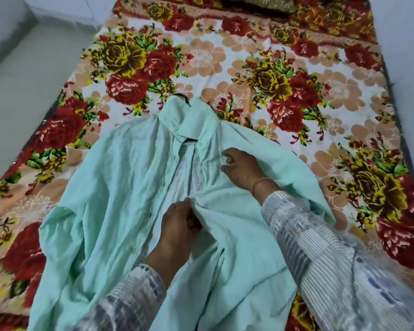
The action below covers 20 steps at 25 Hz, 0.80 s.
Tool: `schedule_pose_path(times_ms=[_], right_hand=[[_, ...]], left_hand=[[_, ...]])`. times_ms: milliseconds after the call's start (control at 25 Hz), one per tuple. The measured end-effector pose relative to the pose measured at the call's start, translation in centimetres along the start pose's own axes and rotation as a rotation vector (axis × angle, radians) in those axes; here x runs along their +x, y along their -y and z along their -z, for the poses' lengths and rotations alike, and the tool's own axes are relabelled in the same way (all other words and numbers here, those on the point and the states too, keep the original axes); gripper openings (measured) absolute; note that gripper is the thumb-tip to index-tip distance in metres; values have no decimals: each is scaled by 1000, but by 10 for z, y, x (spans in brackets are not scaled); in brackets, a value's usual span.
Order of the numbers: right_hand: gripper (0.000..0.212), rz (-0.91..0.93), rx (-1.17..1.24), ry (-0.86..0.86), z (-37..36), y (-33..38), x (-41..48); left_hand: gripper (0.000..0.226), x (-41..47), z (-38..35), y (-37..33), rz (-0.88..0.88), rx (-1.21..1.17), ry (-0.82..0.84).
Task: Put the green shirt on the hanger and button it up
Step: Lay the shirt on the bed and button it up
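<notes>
left hand (179,225) pinches the front edge of the pale mint-green cotton shirt (120,177) at mid-chest, fingers curled on the cloth. right hand (243,169) sits higher on the same panel, fingers curled; whether it holds fabric i cannot tell. the shirt lies on the red-and-yellow floral bedsheet (296,68), collar away from the person, with the black hanger hook (181,96) poking out of it. the open front runs lengthwise; small dark buttons (164,185) line the opposite panel, nearer the left hand.
</notes>
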State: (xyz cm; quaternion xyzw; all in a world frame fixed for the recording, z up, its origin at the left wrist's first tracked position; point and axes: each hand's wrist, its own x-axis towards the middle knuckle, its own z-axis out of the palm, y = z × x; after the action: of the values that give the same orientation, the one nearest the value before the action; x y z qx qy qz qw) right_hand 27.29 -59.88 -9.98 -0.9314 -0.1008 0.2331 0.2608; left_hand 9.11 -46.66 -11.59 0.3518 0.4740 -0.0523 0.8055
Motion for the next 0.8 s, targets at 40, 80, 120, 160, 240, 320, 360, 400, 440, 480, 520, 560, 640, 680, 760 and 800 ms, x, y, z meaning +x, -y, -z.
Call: schedule_pose_path(times_ms=[40,80,120,160,240,320,360,400,440,480,520,560,640,680,760,800], right_hand=[[34,64,29,-93,-6,-2,-10],[26,128,37,-185,-13,-4,-21],[21,188,25,-235,-19,-8,-32],[18,225,-2,-213,-25,-13,-44],[21,204,-17,-43,-37,-24,-68],[28,177,50,-25,-41,-35,-91],[29,187,100,-126,-42,-41,-103],[30,186,148,-273,-42,-45,-117],[31,152,181,-421,-43,-51,-134],[33,78,204,-551,-44,-57,-153],[34,-16,230,-648,-45,-64,-174],[33,-122,261,-710,-47,-71,-193],[33,-334,333,-761,-55,-88,-235],[32,-397,352,-744,-62,-94,-252],[32,-469,341,-659,-84,-102,-282],[35,-505,351,-605,-94,-101,-294]], left_hand=[[23,0,3,1,3,-33,11],[29,-4,4,2,11,-41,48],[35,-6,6,4,39,-10,107],[33,-13,6,4,65,87,177],[19,-26,4,7,102,330,287],[16,-32,4,14,32,331,263],[18,-33,5,17,6,200,253],[26,-34,8,17,-9,50,271],[34,-34,12,22,2,-18,298],[39,-38,14,26,38,29,322],[43,-42,18,31,67,186,319],[46,-48,22,36,88,405,334],[34,-62,19,47,57,688,349],[26,-65,17,49,23,646,319],[19,-67,14,46,-2,323,281],[25,-64,15,44,20,124,303]])
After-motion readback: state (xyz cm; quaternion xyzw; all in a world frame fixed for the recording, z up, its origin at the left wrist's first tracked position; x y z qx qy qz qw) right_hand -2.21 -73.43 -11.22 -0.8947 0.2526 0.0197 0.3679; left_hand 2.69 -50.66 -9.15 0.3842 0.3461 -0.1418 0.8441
